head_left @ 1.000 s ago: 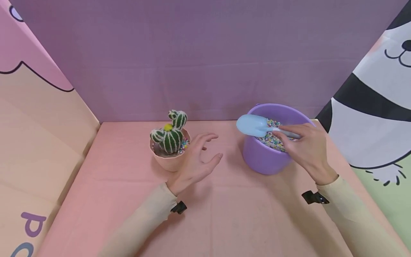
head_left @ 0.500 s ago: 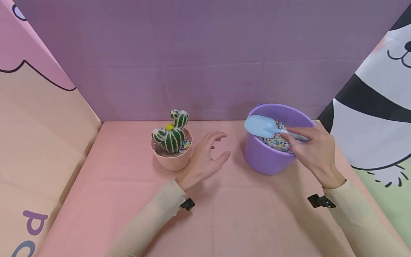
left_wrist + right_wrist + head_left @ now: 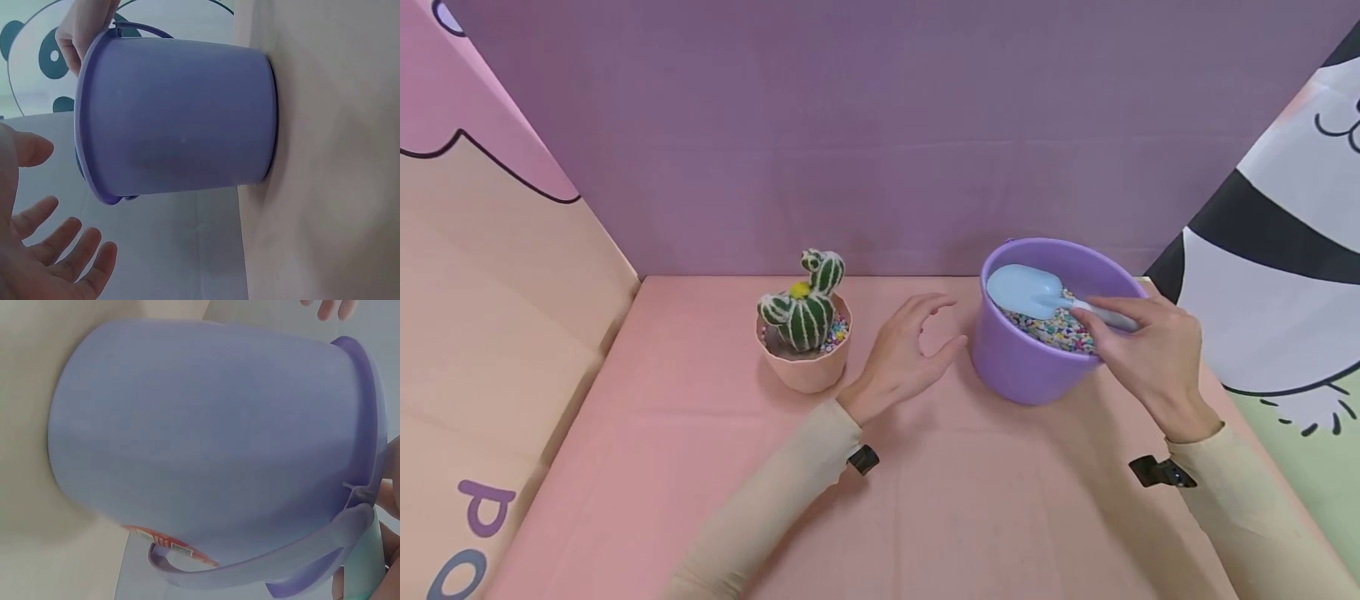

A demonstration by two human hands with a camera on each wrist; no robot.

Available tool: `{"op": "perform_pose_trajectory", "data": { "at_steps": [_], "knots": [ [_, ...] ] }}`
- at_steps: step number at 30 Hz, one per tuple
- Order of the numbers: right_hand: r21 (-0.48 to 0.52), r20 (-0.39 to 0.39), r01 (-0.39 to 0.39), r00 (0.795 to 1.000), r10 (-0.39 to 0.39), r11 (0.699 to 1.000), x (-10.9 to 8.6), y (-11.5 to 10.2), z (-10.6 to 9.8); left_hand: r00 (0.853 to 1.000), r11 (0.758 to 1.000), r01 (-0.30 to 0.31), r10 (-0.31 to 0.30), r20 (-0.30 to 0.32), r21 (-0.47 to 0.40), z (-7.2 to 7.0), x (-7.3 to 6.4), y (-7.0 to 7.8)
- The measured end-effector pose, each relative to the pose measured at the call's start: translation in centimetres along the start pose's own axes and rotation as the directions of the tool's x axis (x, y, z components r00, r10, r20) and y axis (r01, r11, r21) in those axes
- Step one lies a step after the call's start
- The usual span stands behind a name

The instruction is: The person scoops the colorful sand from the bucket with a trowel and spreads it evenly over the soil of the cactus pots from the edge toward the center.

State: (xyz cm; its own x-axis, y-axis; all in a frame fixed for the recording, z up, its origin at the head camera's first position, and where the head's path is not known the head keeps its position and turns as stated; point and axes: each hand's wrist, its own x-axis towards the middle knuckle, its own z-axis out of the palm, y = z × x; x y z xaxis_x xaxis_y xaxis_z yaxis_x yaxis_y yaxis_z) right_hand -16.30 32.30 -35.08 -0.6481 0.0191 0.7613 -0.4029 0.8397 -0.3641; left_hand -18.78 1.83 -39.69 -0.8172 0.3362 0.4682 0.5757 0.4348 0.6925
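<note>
one blue scoop is being gripped by the right hand over granules in a purple bucket, the left hand hovering beside it, unclenched.

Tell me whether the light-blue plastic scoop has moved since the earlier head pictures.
Yes, rightward: the light-blue plastic scoop jutted past the left rim of the round purple plastic bucket; now its blade shows inside that rim.

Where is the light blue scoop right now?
In the head view, the scoop is right of centre, pinched by the right grip, its blade at the mouth of the purple bucket, over the colourful pebbles.
</note>
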Motion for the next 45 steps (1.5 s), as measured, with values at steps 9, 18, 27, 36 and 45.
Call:
{"op": "perform_pose_trajectory", "data": {
  "at_steps": [9, 18, 27, 36, 45],
  "knots": [
    [-0.050, 0.035, -0.015, 0.999, 0.017, 0.999, -0.1, 0.1, -0.4, 1.000, 0.999, 0.010, -0.010, 0.017, 0.039, 0.5, 1.0, 0.1],
    [-0.102, 0.045, -0.021, 0.999, 0.026, 0.995, -0.1, 1.2, -1.2, 0.997, 0.999, -0.024, 0.021, 0.073, 0.032, 1.5, 2.8, 1.5],
    [-0.154, 0.075, 0.017, 0.997, -0.006, 0.988, -0.1, 1.7, -1.6, 0.995, 0.998, -0.019, 0.013, 0.098, 0.056, 2.8, 4.0, 1.4],
    [-0.246, 0.050, 0.119, 0.993, -0.110, 0.962, 0.6, 2.1, -2.8, 0.993, 0.998, 0.028, -0.034, 0.117, 0.049, 3.5, 4.3, 0.8],
    [-0.385, 0.106, 0.169, 0.985, -0.138, 0.908, 0.6, 2.3, -4.6, 0.993, 0.999, 0.029, -0.027, 0.116, -0.021, 3.3, 4.2, 0.6]
  ]
}}
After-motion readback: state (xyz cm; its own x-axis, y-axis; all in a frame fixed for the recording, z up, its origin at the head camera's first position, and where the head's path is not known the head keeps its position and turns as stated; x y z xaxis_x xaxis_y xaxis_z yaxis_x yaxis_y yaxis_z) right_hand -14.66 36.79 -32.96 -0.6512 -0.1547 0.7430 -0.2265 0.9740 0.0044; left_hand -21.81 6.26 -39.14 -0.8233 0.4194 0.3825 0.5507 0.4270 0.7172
